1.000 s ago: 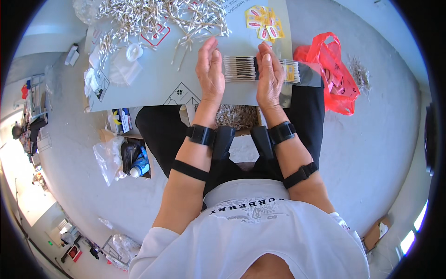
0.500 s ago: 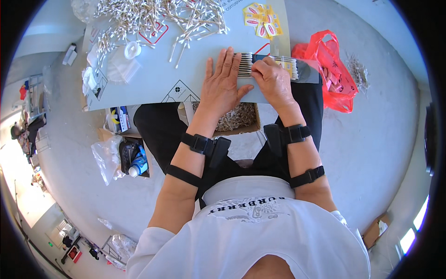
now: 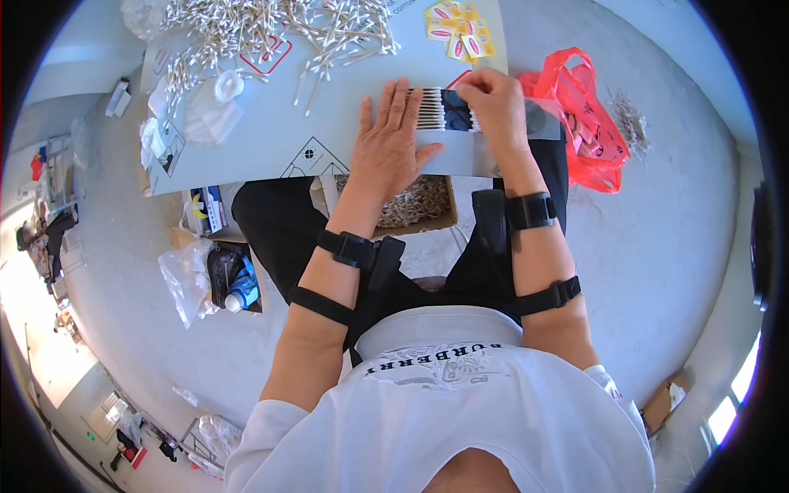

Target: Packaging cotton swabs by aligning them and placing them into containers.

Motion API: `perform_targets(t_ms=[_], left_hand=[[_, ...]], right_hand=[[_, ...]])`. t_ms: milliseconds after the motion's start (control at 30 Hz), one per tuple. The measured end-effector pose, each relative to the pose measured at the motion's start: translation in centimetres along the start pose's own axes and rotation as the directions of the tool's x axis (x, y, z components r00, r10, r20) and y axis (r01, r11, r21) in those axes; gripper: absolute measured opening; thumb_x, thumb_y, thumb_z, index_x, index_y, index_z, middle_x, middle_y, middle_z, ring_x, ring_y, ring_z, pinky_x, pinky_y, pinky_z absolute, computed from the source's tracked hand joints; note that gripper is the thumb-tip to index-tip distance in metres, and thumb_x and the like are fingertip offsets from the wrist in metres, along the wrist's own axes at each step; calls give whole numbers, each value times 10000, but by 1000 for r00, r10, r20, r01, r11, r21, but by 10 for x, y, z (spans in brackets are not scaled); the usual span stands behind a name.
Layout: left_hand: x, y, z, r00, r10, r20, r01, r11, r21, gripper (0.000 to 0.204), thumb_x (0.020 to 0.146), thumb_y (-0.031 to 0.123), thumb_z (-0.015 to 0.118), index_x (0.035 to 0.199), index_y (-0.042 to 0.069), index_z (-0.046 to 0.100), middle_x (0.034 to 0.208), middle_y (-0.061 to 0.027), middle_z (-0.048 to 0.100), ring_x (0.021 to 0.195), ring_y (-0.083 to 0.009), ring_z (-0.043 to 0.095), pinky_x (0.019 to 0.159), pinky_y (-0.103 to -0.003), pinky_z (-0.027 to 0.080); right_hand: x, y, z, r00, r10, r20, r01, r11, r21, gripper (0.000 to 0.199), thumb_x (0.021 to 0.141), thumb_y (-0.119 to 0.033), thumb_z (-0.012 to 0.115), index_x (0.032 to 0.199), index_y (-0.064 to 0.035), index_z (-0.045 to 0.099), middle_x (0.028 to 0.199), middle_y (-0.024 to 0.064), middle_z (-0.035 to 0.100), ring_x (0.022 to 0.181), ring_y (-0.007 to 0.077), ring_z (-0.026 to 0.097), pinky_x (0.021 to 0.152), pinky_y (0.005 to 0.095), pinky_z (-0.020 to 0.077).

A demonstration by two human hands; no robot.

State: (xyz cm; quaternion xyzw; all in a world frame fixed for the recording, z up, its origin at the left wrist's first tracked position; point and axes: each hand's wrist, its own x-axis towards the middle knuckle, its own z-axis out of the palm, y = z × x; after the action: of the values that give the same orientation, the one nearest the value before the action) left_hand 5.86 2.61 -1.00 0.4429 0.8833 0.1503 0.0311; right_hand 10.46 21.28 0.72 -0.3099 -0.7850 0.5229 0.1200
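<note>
Left hand (image 3: 393, 140) flat on swabs (image 3: 434, 109)

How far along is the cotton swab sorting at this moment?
Done: one aligned row of swabs lies flat on the grey board. In hand: left hand presses the row; right hand works its right end. Left: a large loose swab pile remains unsorted.

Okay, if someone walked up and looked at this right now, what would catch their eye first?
Probably the neat row of cotton swabs at the board's near edge, with the left hand flat beside it and the right hand on its other end. Behind them, a big loose heap of swabs sprawls across the grey board. A bright red plastic bag lies on the floor to the right.
</note>
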Motion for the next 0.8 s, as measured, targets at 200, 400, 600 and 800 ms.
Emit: perform_targets(t_ms=[200,400,600,800], left_hand=[[0,0,-2,997,-24,-71,15,993,-117,796,931,440,584,1527,26,255,1594,-196,224,1490,-338,184,1203,-499,130],[14,-1,5,880,-359,-312,-35,606,-795,622,1027,261,487,1517,-24,231,1574,-236,235,1465,-364,240,1188,-421,211],[29,7,23,842,-444,-305,-71,470,-880,588,1053,275,439,1507,-43,243,1545,-226,293,1449,-312,281,1175,-396,239],[19,-6,8,818,-387,-425,-83,653,-753,361,964,154,586,1299,24,549,1355,-171,531,1269,-323,495,1073,-385,378]], right_hand=[[-30,7,16,989,69,-128,51,659,750,309,1002,-211,570,1138,57,643,1043,95,679,951,151,641,889,283,516],[-37,16,42,995,-36,-92,93,637,765,482,1048,-306,474,1364,58,491,1381,148,525,1304,229,489,1140,352,364],[-38,11,64,991,-58,-118,128,601,789,517,1051,-334,463,1402,46,455,1417,130,492,1325,201,447,1128,314,349],[-40,-1,29,968,-89,-233,236,629,740,268,1007,-168,576,1179,29,634,1128,75,654,974,124,609,882,252,487]])
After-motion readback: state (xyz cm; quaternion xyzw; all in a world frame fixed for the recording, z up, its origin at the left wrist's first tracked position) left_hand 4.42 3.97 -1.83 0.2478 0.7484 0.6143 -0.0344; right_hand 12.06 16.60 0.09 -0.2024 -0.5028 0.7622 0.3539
